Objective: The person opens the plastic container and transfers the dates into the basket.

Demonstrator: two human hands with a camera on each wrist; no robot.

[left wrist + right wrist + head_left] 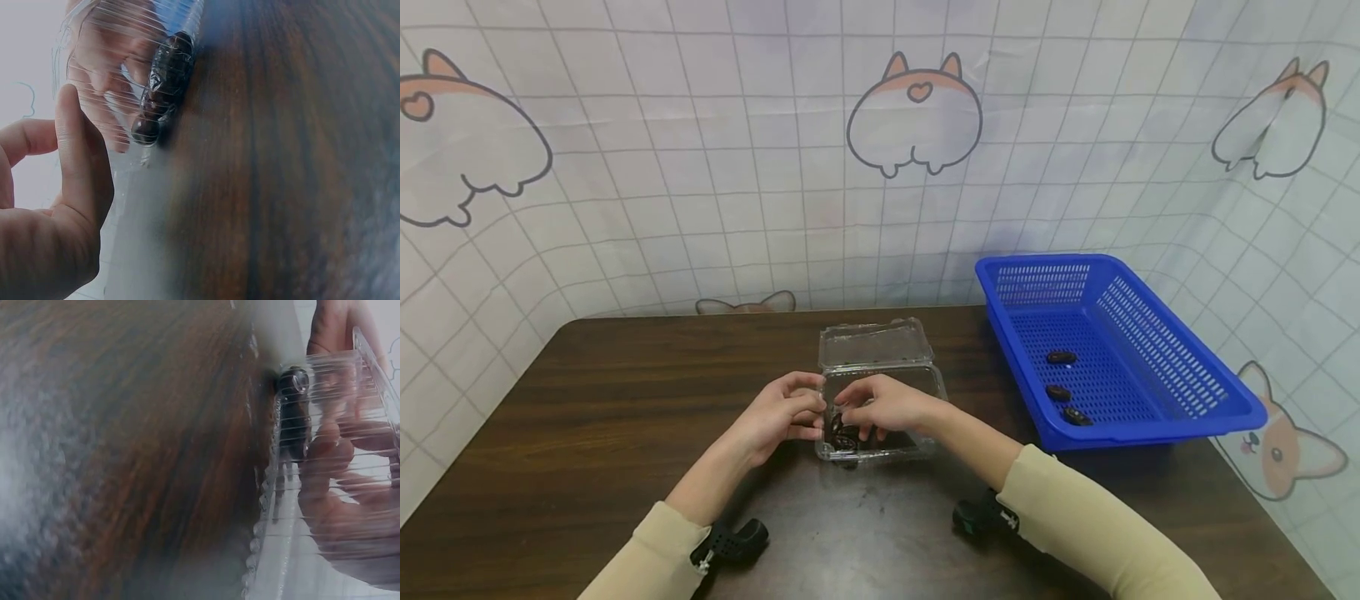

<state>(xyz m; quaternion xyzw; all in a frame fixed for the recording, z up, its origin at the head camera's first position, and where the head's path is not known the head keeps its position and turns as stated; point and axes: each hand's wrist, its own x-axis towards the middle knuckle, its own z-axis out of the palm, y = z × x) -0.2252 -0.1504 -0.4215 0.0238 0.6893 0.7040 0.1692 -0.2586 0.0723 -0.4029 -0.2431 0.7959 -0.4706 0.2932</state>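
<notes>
A hinged clear plastic box [880,455] stands on the table with its lid [876,343] tipped back. Several dark brown, shiny oval pieces that look like dates [844,437] lie in its left front corner; the left wrist view shows these dates [169,69] through the ribbed wall. My left hand [786,417] is at the box's left side, its bent fingers touching the wall and rim from outside. My right hand [887,404] reaches into the box from above, fingers loosely bent and parted from the thumb, fingertips close by the dates. Nothing shows between them.
A blue plastic basket [1150,433] stands at the right, with 3 dark oval pieces [1060,392] on its perforated floor. The dark wood-grain table [625,400] ends at a white gridded cloth [715,183] printed with corgis. Wrist camera mounts [741,540] hang under both sleeves.
</notes>
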